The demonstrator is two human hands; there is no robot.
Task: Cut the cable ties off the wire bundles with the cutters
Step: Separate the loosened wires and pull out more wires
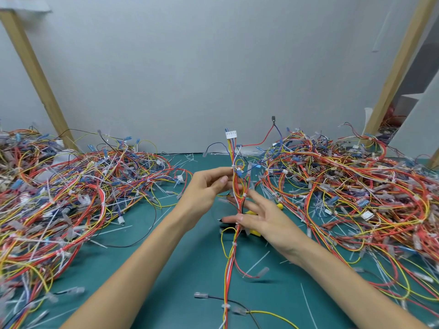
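Observation:
A bundle of red, yellow and white wires (231,257) stands upright in the middle, with a white connector (231,134) at its top. Small white cable ties (233,166) wrap it, one just above my left fingers and one lower down (234,244). My left hand (209,188) pinches the bundle near the top. My right hand (259,217) has its fingers spread and straight, touching the bundle lower down. The cutters (254,232), with yellow handles and black jaws, lie on the mat under my right hand, held by neither hand.
Large heaps of tangled wire bundles lie at the left (71,198) and at the right (356,191). Cut tie scraps litter the green mat (185,269). A grey wall stands behind, with slanted wooden posts (35,74) at both sides.

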